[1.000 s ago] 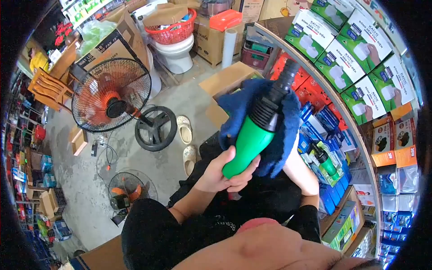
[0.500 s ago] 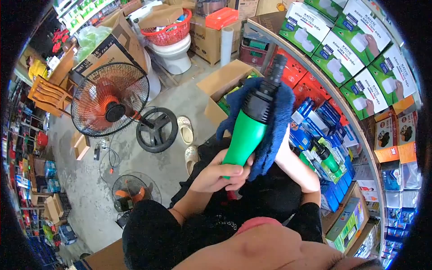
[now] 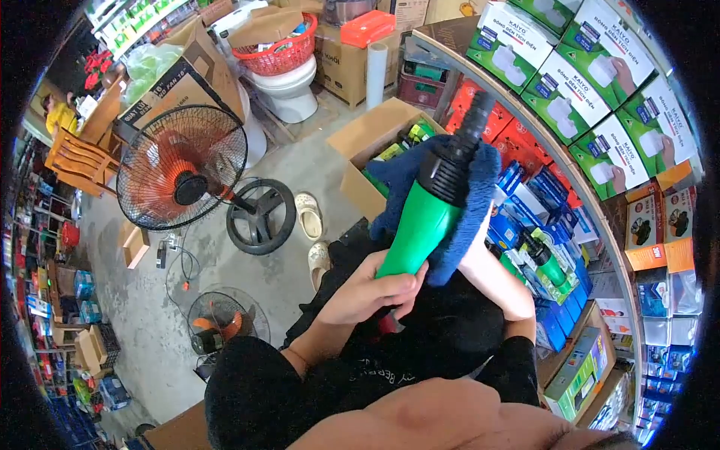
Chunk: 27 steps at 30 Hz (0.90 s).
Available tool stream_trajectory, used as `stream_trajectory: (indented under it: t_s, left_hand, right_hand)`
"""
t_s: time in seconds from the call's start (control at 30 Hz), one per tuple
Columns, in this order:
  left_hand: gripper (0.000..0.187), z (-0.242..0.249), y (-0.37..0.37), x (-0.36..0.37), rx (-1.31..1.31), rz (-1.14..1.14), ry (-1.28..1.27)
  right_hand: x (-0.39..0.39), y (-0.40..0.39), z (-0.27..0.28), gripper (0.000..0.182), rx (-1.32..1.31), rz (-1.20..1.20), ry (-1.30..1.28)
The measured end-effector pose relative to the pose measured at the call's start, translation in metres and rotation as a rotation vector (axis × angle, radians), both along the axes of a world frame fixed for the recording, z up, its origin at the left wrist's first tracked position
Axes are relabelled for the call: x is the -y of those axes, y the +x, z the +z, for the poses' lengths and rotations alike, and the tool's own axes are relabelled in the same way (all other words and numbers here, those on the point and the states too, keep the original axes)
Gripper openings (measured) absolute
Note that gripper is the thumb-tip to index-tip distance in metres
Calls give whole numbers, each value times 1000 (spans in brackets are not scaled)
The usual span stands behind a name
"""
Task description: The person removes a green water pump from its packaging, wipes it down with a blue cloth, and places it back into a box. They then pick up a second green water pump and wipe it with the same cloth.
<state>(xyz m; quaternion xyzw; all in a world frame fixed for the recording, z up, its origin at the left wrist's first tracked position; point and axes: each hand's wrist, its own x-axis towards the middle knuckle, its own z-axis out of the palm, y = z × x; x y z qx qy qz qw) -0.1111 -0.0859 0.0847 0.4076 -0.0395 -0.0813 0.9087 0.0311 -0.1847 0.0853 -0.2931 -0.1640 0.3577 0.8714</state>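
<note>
A green tool with a black ridged collar and a narrow black tip (image 3: 420,229) is tilted up and to the right in front of me. My left hand (image 3: 375,289) is closed round its lower green end. A dark blue cloth (image 3: 478,206) lies along the right side and behind the black collar. My right hand (image 3: 474,244) is behind the cloth, its fingers hidden by it; only the wrist side and forearm show.
An open cardboard box (image 3: 375,135) of green packages stands beyond the tool. A standing fan (image 3: 184,169) and a smaller fan (image 3: 225,322) are at the left. At the right are a shelf of white-green boxes (image 3: 562,90) and a packaged green tool (image 3: 551,266).
The green tool has shifted slightly right and down, together with the blue cloth. My left hand keeps its hold on the green end.
</note>
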Motion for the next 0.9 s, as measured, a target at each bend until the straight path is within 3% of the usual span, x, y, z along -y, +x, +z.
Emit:
stream_trajectory:
  t_s: [0.07, 0.13, 0.2, 0.23, 0.27, 0.33, 0.37, 0.4, 0.47, 0.5, 0.57, 0.63, 0.73, 0.8, 0.9]
  left_hand:
    - [25, -7, 1, -6, -5, -201, -288]
    - [25, -15, 2, -8, -22, -232, -362]
    - [26, -20, 5, -15, -58, -545, -693]
    - [28, -25, 6, -16, -44, -592, -712]
    - [28, -21, 4, -15, -45, -592, -710]
    - [29, 0, -2, -6, -158, -314, -281]
    - [35, 2, -3, 0, -45, -207, -121]
    - [35, 3, -2, 5, -43, -212, -121]
    - [39, 4, -1, 13, 4, 48, 76]
    - [41, -1, 1, 12, 24, 23, -63]
    - [40, -5, 1, 10, 1, -21, -44]
    - [39, -9, 1, 5, -17, -70, -15]
    - [41, -19, -1, -2, 22, -215, -193]
    - [51, -25, -2, -6, 5, -315, -489]
    - [56, -27, -3, -7, 13, -325, -607]
  right_hand:
    - [2, 0, -5, 36, -11, -13, -47]
    - [12, -2, -6, 40, 126, -175, -135]
    - [18, -9, 11, 42, 181, -164, -153]
    - [18, -12, 22, 43, 234, -159, -168]
    - [16, -14, 28, 43, 234, -160, -166]
    - [8, -12, 35, 45, 173, -227, -255]
    - [4, -5, 34, 43, 115, -145, -132]
    - [3, -1, 36, 38, 90, -90, -32]
    - [6, 2, 34, 35, 299, -350, -192]
    - [6, 2, 34, 35, 295, -350, -198]
    - [2, 3, 38, 32, 86, -341, -203]
    - [0, 3, 38, 32, 78, -346, -199]
    - [5, 1, 39, 32, 69, -354, -203]
    - [11, 2, 38, 32, 61, -354, -206]
    - [-65, 30, 49, 31, 42, -357, -206]
